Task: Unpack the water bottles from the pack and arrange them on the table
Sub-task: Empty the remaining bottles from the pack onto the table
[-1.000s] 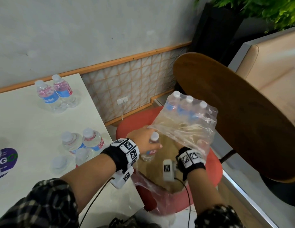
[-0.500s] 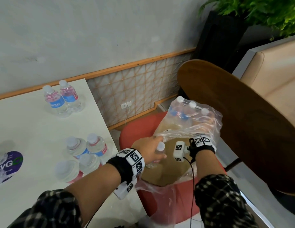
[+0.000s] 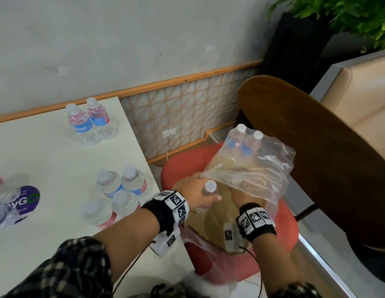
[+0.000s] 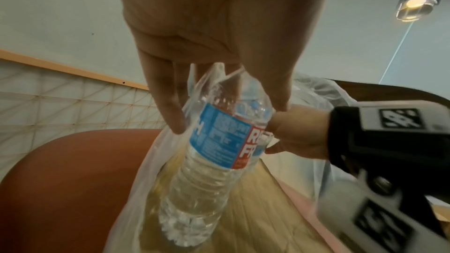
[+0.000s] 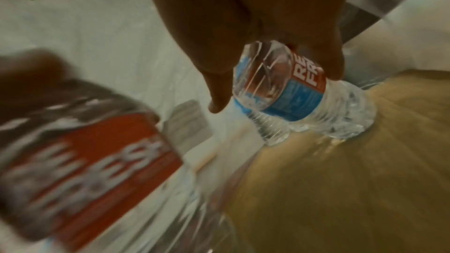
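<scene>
The left hand point(image 3: 194, 191) grasps one bottle point(image 4: 214, 153) by its shoulder, lifting it clear of the pack point(image 3: 251, 168), while the right hand point(image 5: 255, 26) grasps a second bottle point(image 5: 304, 101) inside.

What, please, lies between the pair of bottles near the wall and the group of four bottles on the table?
In the head view, only bare white table lies between the pair of bottles and the group of four bottles.

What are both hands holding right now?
Left hand: grips a water bottle by its upper part, just outside the plastic pack.
Right hand: inside the pack, gripping another water bottle.
</scene>
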`<state>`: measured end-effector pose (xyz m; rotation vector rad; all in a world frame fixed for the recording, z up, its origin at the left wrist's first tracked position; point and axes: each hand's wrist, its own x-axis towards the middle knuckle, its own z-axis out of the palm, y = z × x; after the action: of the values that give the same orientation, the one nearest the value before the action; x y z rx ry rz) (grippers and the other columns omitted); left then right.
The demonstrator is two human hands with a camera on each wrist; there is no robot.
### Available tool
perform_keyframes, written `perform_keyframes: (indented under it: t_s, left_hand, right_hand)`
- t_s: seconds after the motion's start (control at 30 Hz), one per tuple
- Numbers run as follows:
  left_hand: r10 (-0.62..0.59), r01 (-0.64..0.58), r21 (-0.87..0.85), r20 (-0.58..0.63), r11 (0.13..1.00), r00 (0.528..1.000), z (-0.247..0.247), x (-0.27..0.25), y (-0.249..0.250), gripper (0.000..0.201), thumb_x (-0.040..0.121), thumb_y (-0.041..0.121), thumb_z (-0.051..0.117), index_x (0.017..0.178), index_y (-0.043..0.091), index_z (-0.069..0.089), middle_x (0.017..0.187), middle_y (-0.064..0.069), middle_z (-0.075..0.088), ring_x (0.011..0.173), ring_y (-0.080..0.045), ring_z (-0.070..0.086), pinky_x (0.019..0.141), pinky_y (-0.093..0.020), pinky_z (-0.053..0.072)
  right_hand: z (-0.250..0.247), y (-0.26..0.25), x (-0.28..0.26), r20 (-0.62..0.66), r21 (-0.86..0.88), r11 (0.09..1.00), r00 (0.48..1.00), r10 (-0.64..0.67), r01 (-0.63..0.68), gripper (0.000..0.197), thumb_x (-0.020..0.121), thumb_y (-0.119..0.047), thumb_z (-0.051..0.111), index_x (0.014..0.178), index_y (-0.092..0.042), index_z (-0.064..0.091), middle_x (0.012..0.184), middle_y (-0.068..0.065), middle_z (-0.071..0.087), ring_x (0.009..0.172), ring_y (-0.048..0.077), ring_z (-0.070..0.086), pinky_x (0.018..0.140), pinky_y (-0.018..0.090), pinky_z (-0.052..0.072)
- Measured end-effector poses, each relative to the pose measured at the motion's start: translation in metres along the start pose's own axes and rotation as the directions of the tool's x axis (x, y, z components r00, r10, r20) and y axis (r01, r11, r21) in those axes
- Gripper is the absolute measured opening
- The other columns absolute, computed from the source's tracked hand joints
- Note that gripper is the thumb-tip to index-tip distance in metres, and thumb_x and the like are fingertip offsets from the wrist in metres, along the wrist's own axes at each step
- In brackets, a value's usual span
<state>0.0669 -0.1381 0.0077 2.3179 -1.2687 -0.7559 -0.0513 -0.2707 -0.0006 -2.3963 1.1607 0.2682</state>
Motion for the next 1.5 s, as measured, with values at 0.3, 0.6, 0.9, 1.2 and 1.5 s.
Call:
perform_keyframes:
  t_s: [0.3, 0.6, 0.9, 1.2, 1.5]
  left_hand:
    - [0.03, -0.037, -0.039, -0.169, 0.999, 0.985, -0.023, -0.073, -0.022, 0.047, 0.071, 0.069, 0.06, 0.101, 0.033, 0.066, 0.11, 0.008, 0.036, 0.102, -0.015, 0.045, 0.089, -0.042, 0.046]
    - [-0.083, 0.08, 0.193, 0.007, 0.978, 0.997, -0.056, -0.159, -0.072, 0.051, 0.078, 0.062, 0.059, 0.118, 0.029, 0.061, 0.093, 0.005, 0.044, 0.092, -0.019, 0.055, 0.079, -0.034, 0.044]
    - [-0.09, 0.126, 0.348, -0.119, 0.929, 0.989, -0.069, -0.204, -0.112, 0.023, 0.085, 0.039, 0.053, 0.103, 0.028, 0.062, 0.109, 0.004, 0.047, 0.1, -0.02, 0.054, 0.072, -0.03, 0.044]
    - [0.1, 0.018, 0.443, -0.242, 0.896, 0.965, -0.052, -0.189, -0.107, 0.059, 0.079, 0.062, 0.049, 0.128, 0.029, 0.046, 0.114, 0.001, 0.051, 0.098, -0.023, 0.056, 0.07, -0.035, 0.049]
    - [0.143, -0.002, 0.341, -0.388, 0.94, 0.91, -0.037, -0.188, -0.116, 0.051, 0.075, 0.066, 0.043, 0.104, 0.029, 0.065, 0.087, 0.008, 0.07, 0.074, -0.018, 0.067, 0.057, -0.028, 0.051]
  right_hand:
    - [0.012, -0.022, -0.044, -0.131, 0.569, 0.802, 0.983, -0.127, 0.18, 0.015, 0.082, -0.017, 0.071, 0.094, -0.019, 0.061, 0.092, 0.002, 0.064, 0.087, 0.017, 0.058, 0.071, 0.018, 0.045]
    - [0.048, -0.115, -0.111, -0.016, 0.72, 0.615, 0.895, -0.447, 0.32, 0.016, 0.086, -0.018, 0.067, 0.091, -0.012, 0.053, 0.076, 0.002, 0.056, 0.066, 0.004, 0.052, 0.063, 0.019, 0.044]
    - [0.113, -0.169, -0.137, -0.034, 0.712, 0.585, 0.851, -0.524, 0.389, 0.031, 0.072, -0.049, 0.063, 0.089, -0.027, 0.048, 0.096, 0.01, 0.056, 0.089, 0.022, 0.055, 0.081, 0.04, 0.049]
    - [0.073, -0.135, -0.112, 0.205, 0.644, 0.734, 0.875, -0.439, 0.217, 0.041, 0.088, -0.044, 0.06, 0.12, -0.019, 0.057, 0.119, -0.003, 0.061, 0.11, 0.009, 0.055, 0.098, 0.027, 0.043]
    - [-0.012, -0.038, -0.022, 0.262, 0.259, 0.961, 0.965, 0.03, -0.1, 0.044, 0.096, -0.034, 0.049, 0.135, -0.014, 0.046, 0.138, 0.007, 0.05, 0.122, 0.026, 0.051, 0.091, 0.036, 0.041]
